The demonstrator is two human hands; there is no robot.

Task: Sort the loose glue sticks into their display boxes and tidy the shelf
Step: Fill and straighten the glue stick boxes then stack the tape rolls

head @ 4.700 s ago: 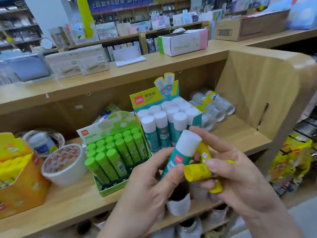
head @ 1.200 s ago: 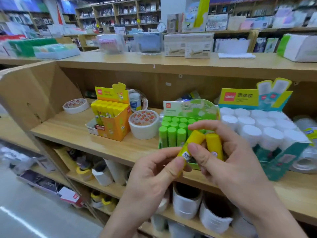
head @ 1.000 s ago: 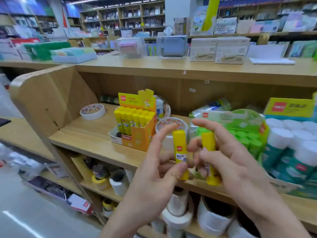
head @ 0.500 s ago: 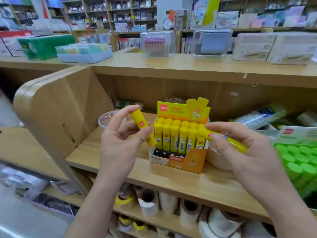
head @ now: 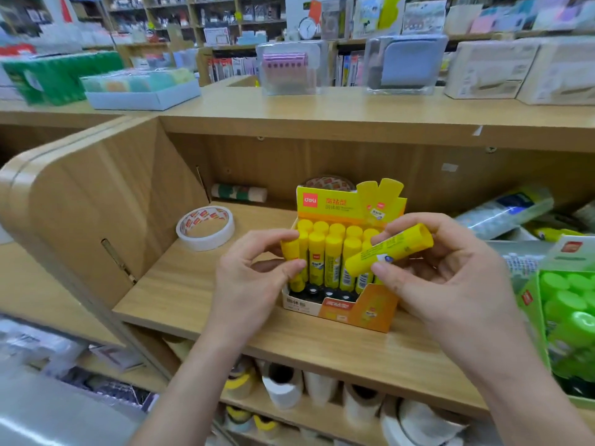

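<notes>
On the shop shelf (head: 193, 304) the left hand (head: 254, 278) pinches one stick (head: 291, 252) at the yellow box (head: 351, 312), the right hand (head: 450, 284) grips another stick (head: 389, 249) above it; both seem not yet seated.

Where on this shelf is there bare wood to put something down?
Bare wood lies between the side panel, tape roll and yellow box, and along the front edge before that box. Right of it is crowded: green box, wrapped packs.

Bare left grip (head: 254, 281), bare right grip (head: 450, 284), bare forearms (head: 190, 384)
</notes>
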